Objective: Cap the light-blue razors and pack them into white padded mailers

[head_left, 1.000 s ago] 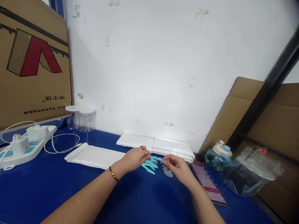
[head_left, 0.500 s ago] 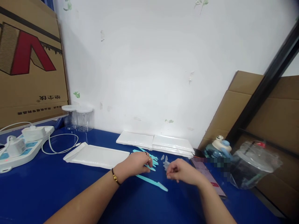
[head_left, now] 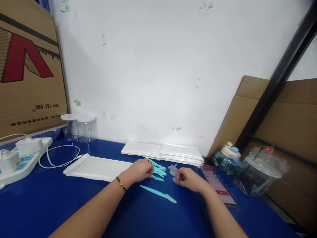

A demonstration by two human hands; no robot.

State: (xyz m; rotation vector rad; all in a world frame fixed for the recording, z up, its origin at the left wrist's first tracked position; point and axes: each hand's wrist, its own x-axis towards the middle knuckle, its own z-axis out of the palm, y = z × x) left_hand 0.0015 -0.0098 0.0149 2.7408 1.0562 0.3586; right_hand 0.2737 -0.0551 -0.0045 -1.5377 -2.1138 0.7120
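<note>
Several turquoise eyebrow razors [head_left: 159, 171] lie in a loose pile on the blue table. My left hand [head_left: 142, 170] is over the pile's left side, its fingers closed on a razor at the near edge; the hand hides the handles. One single razor [head_left: 158, 193] lies apart, nearer to me. To the right of the pile is a small heap of translucent caps [head_left: 173, 170]. My right hand [head_left: 187, 179] reaches the heap's near right side with thumb and fingers pinched together at a cap, which is mostly hidden.
White padded mailers [head_left: 141, 148] lie along the wall, and another mailer [head_left: 96, 167] is at left. Further left are a power strip [head_left: 27, 165], a white cable [head_left: 56, 165] and clear jars [head_left: 86, 130]. At right are a phone-like slab [head_left: 218, 186], a teal jar [head_left: 228, 157] and a bagged container [head_left: 260, 175].
My right hand has moved left onto the caps, and its fingers have closed. My left hand has shifted slightly left, uncovering the handle of the single razor. The view has turned slightly right.
</note>
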